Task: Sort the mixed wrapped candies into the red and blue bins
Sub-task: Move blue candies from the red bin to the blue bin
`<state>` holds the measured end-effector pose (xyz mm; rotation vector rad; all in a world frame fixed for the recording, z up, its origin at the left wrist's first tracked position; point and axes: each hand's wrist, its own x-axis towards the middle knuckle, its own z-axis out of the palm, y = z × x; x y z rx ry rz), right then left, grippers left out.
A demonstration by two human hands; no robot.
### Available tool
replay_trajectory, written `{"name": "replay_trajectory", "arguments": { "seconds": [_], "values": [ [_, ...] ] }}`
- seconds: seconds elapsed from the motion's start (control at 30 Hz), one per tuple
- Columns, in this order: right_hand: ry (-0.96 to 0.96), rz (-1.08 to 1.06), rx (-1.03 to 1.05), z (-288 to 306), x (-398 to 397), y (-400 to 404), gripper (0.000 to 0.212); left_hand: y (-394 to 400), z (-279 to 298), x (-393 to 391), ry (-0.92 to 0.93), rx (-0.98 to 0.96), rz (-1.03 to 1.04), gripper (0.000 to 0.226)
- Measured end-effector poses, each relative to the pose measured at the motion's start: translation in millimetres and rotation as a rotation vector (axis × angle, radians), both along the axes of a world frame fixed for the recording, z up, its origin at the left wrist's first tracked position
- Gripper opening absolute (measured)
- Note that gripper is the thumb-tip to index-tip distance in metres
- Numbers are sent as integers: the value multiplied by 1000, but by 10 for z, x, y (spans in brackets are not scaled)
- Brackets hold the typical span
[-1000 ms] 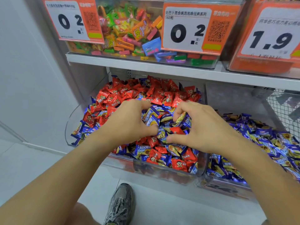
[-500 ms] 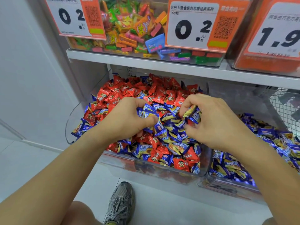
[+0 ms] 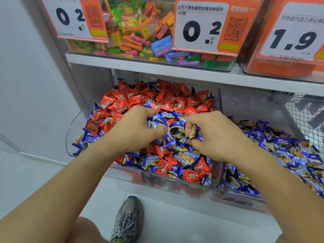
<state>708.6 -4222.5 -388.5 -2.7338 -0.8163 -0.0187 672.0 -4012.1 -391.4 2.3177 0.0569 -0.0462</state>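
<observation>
both the left hand (image 3: 138, 130) and right hand (image 3: 215, 135) grip blue candies (image 3: 158, 122) in the mixed bin (image 3: 175, 185).

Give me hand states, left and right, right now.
Left hand: closed, gripping blue wrapped candies from the mixed bin.
Right hand: closed, pinching blue wrapped candies over that bin.
</observation>
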Motion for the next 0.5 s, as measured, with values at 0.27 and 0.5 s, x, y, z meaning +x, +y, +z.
{"name": "replay_trajectory", "arguments": {
  "seconds": [0.27,0.5],
  "values": [
    [212,-13,576,125,14,-160,20,5,55,-27,-27,-131,46,43],
    [227,-55,693,104,-1,-126,20,-16,79,-97,33,-150,-259,50]
  ]
}}
